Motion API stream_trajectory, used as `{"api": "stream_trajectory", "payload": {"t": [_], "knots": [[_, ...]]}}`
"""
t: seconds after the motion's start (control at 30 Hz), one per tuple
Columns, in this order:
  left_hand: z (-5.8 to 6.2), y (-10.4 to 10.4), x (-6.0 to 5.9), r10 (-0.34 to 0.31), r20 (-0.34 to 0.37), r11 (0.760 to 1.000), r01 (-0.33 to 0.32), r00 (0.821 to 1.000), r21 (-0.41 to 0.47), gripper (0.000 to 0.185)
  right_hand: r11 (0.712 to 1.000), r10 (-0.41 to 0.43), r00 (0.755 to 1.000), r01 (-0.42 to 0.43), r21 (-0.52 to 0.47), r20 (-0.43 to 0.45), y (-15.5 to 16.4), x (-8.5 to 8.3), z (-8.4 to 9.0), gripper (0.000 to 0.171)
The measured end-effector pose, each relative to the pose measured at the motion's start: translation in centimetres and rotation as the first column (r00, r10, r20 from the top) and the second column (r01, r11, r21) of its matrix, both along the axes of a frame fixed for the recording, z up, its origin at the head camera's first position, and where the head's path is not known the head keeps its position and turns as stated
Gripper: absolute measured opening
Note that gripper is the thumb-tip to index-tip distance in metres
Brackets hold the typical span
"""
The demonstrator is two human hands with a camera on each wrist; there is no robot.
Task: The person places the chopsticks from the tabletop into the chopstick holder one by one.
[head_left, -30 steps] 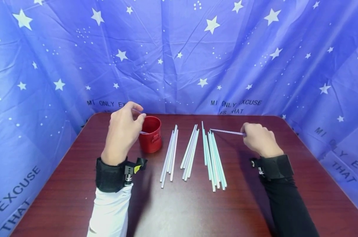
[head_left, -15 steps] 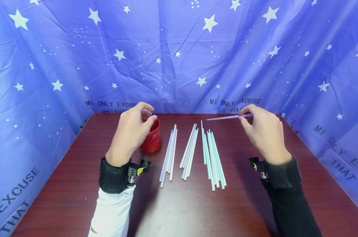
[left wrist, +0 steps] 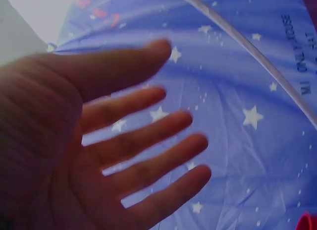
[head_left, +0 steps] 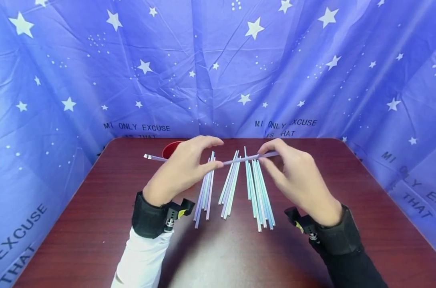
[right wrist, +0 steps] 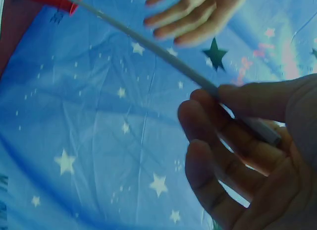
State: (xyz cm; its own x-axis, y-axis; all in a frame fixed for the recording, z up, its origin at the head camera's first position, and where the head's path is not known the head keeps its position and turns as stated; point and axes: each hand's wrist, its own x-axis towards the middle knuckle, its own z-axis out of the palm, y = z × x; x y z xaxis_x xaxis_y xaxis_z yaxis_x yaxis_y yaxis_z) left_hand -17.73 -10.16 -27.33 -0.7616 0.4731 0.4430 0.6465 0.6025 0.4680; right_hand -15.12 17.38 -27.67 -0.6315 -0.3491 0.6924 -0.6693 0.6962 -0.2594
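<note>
Dark red-brown wood-grain table (head_left: 95, 224), walled on three sides by blue star-printed cloth (head_left: 218, 72). Three loose bundles of pale straws (head_left: 232, 184) lie on it, and one red cup (head_left: 169, 149) stands behind the left hand (head_left: 183, 170), whose fingers are spread, gripping nothing. Right hand (head_left: 297, 176) pinches one straw (head_left: 239, 159), held level above the bundles
</note>
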Motion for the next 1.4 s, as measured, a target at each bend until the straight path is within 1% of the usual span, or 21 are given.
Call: {"api": "stream_trajectory", "payload": {"t": [0.1, 0.17, 0.23, 0.4, 0.53, 0.63, 0.7, 0.8, 0.9, 1.0, 1.07, 1.17, 1.27, 1.33, 1.4], "knots": [[-0.2, 1.0, 0.2, -0.109, 0.010, 0.994, 0.109, 0.994, -0.026, 0.039, 0.999, 0.050, 0.998, -0.050, 0.013, -0.033, -0.8, 0.3, -0.4, 0.022], [-0.3, 1.6, 0.2, -0.152, 0.017, 0.987, 0.152, 0.988, -0.046, 0.033, 0.997, 0.076, 0.996, -0.075, 0.016, -0.052, -1.2, 0.4, -0.6, 0.022], [-0.5, 2.1, 0.3, -0.175, 0.022, 0.982, 0.176, 0.984, -0.062, 0.031, 0.995, 0.096, 0.993, -0.095, 0.014, -0.067, -1.6, 0.4, -0.9, 0.022], [-0.7, 3.0, 0.4, -0.187, -0.017, 0.979, 0.185, 0.982, -0.087, 0.024, 0.993, 0.120, 0.989, -0.120, 0.000, -0.082, -2.3, 0.3, -1.4, 0.024], [-0.8, 3.0, 0.4, -0.182, -0.079, 0.982, 0.178, 0.980, -0.065, 0.013, 0.993, 0.117, 0.988, -0.118, 0.001, -0.100, -2.3, 0.4, -1.4, 0.030], [-0.7, 2.7, 0.4, -0.169, -0.127, 0.986, 0.166, 0.977, -0.031, 0.011, 0.994, 0.105, 0.990, -0.106, -0.004, -0.098, -2.0, 0.3, -1.2, 0.036], [-0.6, 2.3, 0.3, -0.151, -0.158, 0.988, 0.154, 0.976, 0.005, 0.012, 0.995, 0.096, 0.992, -0.097, -0.010, -0.083, -1.8, 0.2, -1.1, 0.039], [-0.5, 1.7, 0.1, -0.107, -0.205, 0.989, 0.125, 0.973, 0.077, 0.016, 0.996, 0.083, 0.995, -0.084, -0.015, -0.055, -1.5, 0.0, -0.9, 0.038], [-0.2, 1.0, 0.1, -0.041, -0.267, 0.985, 0.084, 0.963, 0.153, 0.018, 0.997, 0.073, 0.997, -0.073, -0.009, -0.033, -1.3, -0.2, -0.9, 0.035], [0.1, 0.2, 0.1, 0.029, -0.325, 0.976, 0.043, 0.945, 0.212, 0.019, 0.998, 0.069, 0.997, -0.070, -0.006, -0.017, -1.3, -0.5, -0.9, 0.034], [0.3, -0.3, 0.2, 0.069, -0.348, 0.970, 0.019, 0.935, 0.244, 0.020, 0.998, 0.067, 0.998, -0.067, -0.005, -0.007, -1.2, -0.6, -1.0, 0.033], [0.5, -1.0, 0.1, 0.129, -0.388, 0.959, -0.016, 0.913, 0.282, 0.020, 0.998, 0.062, 0.998, -0.062, -0.004, 0.009, -1.2, -0.7, -1.1, 0.032], [0.7, -1.6, 0.1, 0.196, -0.406, 0.944, -0.060, 0.893, 0.325, 0.019, 0.998, 0.056, 0.998, -0.056, -0.001, 0.022, -1.0, -0.9, -1.2, 0.030], [0.9, -1.9, 0.1, 0.233, -0.397, 0.930, -0.084, 0.888, 0.357, 0.019, 0.999, 0.053, 0.998, -0.053, -0.001, 0.029, -1.0, -1.0, -1.3, 0.030], [1.0, -2.2, 0.1, 0.266, -0.378, 0.915, -0.109, 0.887, 0.387, 0.018, 0.999, 0.052, 0.998, -0.052, 0.001, 0.036, -1.0, -1.1, -1.3, 0.030]]}}
